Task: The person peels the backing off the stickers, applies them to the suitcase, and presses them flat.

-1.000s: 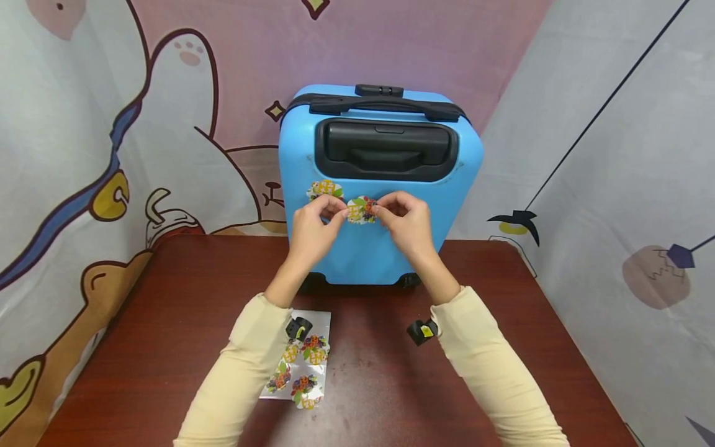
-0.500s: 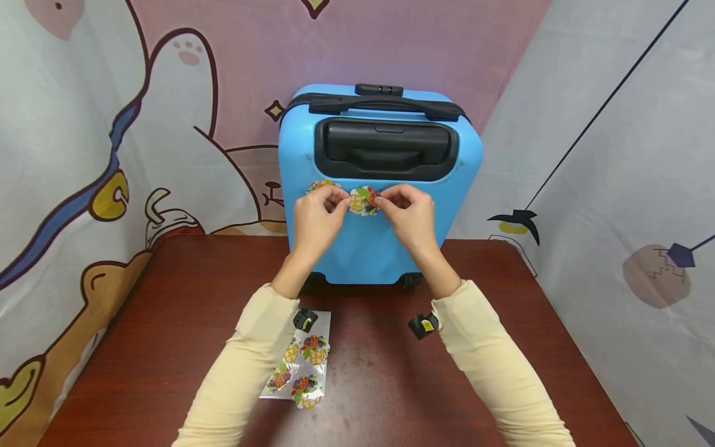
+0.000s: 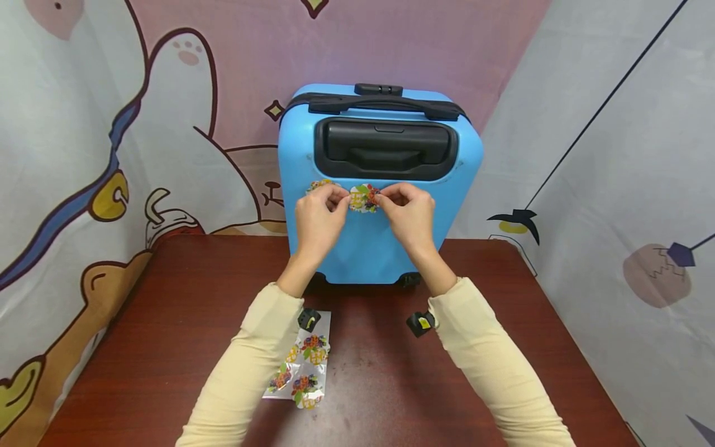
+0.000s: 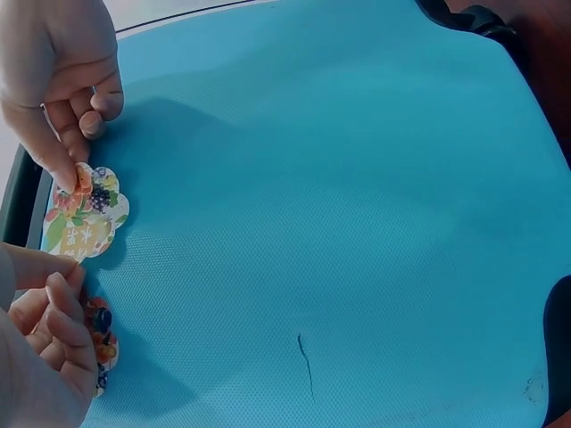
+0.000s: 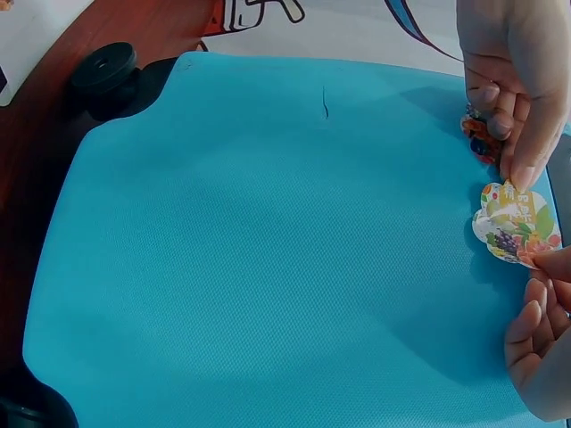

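Observation:
A fruit-printed sticker with a scalloped edge is stretched between both hands, close in front of the blue suitcase, just below its black handle recess. My left hand pinches the sticker's left edge between thumb and forefinger. On the opposite edge, the right hand pinches it the same way. In the right wrist view the sticker casts a shadow on the suitcase shell. A second sticker lies on the suitcase beside the left hand, which partly covers it.
On the brown table, a silvery sheet bearing several fruit stickers lies partly beneath the left forearm. The suitcase stands upright at the table's back, against a cartoon-printed cloth. Each wrist wears a small black camera.
Both hands have raised the sticker slightly, up toward the handle recess, and a little to the right. The left hand now covers more of the sticker on the suitcase.

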The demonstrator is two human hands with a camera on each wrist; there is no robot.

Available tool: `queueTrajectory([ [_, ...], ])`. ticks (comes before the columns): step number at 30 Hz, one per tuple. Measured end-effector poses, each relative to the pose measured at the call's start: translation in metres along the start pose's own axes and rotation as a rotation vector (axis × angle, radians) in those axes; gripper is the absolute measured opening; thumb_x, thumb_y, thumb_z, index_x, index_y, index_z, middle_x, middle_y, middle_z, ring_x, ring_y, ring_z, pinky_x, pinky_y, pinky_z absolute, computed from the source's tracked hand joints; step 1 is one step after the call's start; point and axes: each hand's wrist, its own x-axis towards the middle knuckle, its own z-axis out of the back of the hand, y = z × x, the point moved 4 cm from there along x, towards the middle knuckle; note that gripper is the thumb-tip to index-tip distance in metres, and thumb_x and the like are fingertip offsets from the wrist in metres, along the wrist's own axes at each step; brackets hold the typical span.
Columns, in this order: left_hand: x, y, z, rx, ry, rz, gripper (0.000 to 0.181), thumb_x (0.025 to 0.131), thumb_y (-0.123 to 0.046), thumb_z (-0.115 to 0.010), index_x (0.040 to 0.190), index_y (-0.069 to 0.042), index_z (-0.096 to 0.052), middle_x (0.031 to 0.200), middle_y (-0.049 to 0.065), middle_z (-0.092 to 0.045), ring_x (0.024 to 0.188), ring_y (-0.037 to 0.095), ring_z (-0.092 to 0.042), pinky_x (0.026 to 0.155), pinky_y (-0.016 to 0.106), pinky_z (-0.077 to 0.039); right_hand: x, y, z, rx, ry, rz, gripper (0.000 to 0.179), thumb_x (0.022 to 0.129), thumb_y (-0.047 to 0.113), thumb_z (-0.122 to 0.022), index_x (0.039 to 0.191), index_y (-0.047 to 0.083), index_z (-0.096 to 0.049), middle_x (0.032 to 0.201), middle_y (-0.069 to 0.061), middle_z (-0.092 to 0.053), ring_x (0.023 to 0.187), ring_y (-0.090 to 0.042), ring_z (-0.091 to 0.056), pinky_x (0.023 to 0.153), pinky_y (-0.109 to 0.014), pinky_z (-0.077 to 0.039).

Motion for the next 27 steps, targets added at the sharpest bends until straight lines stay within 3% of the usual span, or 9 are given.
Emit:
queueTrajectory([
  [20,-0.0003,-0.0009,-0.002,0.042,-0.06,-0.028,0.009,0.083,-0.01,-0.066,0.078,-0.002,-0.068,0.071,0.007,-0.065,0.06,0.017,-0.058,0.059,0.03,-0.045,0.0,0.0032,-0.0027,-0.042,-0.059,0.094,0.013,0.08,0.006,-0.068,0.079,-0.006,-0.066,0.07,-0.016,-0.062,0.06,-0.023,-0.055,0.052,-0.022,-0.04],
  [27,-0.0015,-0.0014,-0.0028,0.045,-0.082,-0.037,0.009,0.082,-0.01,-0.067,0.077,-0.003,-0.067,0.071,0.007,-0.065,0.06,0.017,-0.058,0.059,0.03,-0.045,0.0,0.0039,-0.0026,-0.057,-0.071,0.122,0.012,0.08,0.006,-0.068,0.078,-0.007,-0.066,0.069,-0.016,-0.062,0.06,-0.023,-0.056,0.053,-0.026,-0.042],
])
